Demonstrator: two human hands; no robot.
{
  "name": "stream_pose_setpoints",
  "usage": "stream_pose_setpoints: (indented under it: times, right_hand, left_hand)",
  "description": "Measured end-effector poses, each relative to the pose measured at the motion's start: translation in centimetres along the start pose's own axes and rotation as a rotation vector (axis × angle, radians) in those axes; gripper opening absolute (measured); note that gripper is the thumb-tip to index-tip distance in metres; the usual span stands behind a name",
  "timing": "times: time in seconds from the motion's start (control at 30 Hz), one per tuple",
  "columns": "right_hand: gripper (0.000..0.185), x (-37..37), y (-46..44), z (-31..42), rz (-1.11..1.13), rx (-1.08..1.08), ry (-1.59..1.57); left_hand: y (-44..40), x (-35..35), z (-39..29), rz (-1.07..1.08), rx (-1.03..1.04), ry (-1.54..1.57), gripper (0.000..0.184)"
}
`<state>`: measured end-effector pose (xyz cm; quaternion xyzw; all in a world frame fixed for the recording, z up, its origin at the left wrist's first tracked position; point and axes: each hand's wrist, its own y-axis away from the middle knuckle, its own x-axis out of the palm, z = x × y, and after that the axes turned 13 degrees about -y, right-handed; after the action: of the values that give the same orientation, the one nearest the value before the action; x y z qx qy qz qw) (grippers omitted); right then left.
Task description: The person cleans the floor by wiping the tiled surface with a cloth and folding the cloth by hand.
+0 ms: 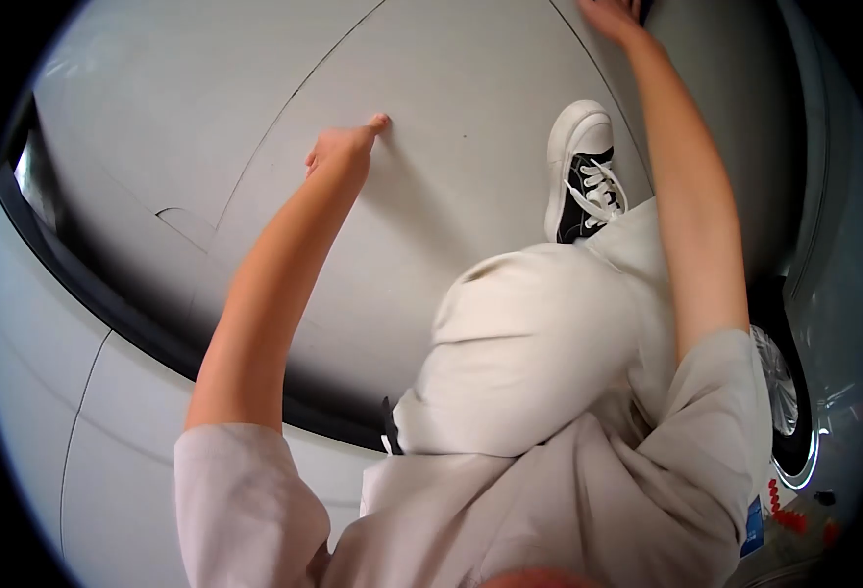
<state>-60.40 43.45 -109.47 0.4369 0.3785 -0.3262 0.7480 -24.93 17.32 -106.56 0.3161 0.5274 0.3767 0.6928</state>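
Note:
My left hand (341, 147) rests on the light grey panel (421, 59), one digit stretched to the right and another showing apart on its left side. Nothing is visible in it. At the upper right, my right hand (612, 16) touches the panel near a dark edge and is partly cut off by the frame. Its visible digits are spread, with no held object in view. Between my arms, a black and white shoe (588, 171) stands on the panel, below light trousers (539, 343).
Thin seams cross the panel, and a dark curved strip (338, 423) borders it at the lower left. A rounded opening with a shiny rim (799, 480) lies at the right. Red coiled and blue items (753, 529) show at the lower right.

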Motion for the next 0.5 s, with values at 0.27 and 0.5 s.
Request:
stream_pose_setpoints:
  times: [0.27,0.5]
  right_hand:
    - [0.082,0.9,5.6,-1.1,0.187,-0.123,-0.066]
    - [0.088,3.5,5.8,-1.1,0.0,-0.205,0.055]
  left_hand:
    - [0.6,-1.0,-0.3,0.054,-0.04,-0.01,0.137]
    - [1.5,-0.5,-1.7,-0.084,-0.218,0.068,0.149]
